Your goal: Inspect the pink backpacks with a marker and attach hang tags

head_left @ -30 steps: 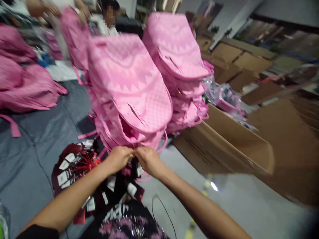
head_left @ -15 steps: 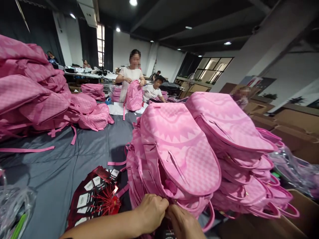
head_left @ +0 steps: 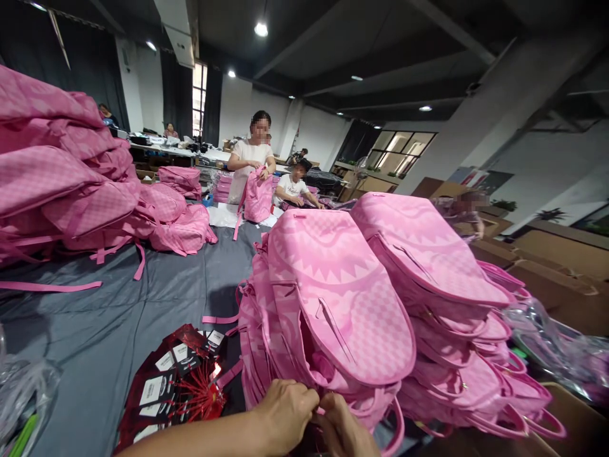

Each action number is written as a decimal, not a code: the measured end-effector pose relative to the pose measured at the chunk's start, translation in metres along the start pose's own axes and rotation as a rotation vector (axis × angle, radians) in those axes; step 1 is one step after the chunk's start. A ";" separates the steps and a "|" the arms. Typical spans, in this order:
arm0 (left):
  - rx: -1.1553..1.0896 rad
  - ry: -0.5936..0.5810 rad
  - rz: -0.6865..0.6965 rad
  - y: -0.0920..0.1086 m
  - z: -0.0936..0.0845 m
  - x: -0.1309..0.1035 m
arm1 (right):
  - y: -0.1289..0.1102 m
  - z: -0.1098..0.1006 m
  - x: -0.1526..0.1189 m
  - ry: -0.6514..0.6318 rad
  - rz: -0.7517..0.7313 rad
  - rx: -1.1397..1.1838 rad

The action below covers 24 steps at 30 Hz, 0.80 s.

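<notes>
A pink backpack (head_left: 340, 273), printed with jagged teeth and checks, lies on top of a stack with its handle end towards me. My left hand (head_left: 285, 409) is closed in a pinch at this near edge. Against it, my right hand (head_left: 343, 426) is closed too, thumb and fingers pressed together. A bit of pink shows between the fingertips, but what they grip is too small and covered to name. Left of my hands, black and red hang tags (head_left: 155, 390) with white labels lie fanned out, their red strings (head_left: 202, 388) bunched together.
Another stack of pink backpacks (head_left: 428, 254) stands at the right, beside clear plastic bags (head_left: 556, 336). A large pink pile (head_left: 61, 184) fills the left of the grey-covered table (head_left: 157, 298). Across it, a person in white (head_left: 250, 155) handles a pink backpack. Cardboard boxes (head_left: 566, 254) stand far right.
My hands stay together at the backpack's near edge, with the right fingers shifted slightly. The dark tag seen below them earlier is now mostly hidden. The view has tilted up a little.
</notes>
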State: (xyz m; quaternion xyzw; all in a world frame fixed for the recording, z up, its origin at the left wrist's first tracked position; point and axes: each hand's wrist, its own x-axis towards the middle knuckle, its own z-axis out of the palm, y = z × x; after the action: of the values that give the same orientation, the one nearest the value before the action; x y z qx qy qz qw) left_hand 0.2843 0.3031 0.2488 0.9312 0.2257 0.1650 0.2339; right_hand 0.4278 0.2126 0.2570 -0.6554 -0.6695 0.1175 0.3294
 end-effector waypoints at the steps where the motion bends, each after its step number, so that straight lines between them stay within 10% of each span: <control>1: 0.012 -0.002 0.008 0.000 0.001 -0.001 | -0.002 0.000 0.000 0.027 0.014 0.011; 24: -0.153 -0.028 -0.013 0.004 -0.023 -0.009 | -0.025 -0.012 -0.002 -0.041 0.183 0.181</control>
State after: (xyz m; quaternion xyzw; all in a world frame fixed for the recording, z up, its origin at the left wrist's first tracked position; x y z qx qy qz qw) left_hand 0.2688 0.3036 0.2682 0.9113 0.2154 0.1671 0.3085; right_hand 0.4149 0.2043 0.2807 -0.6789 -0.5999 0.2204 0.3615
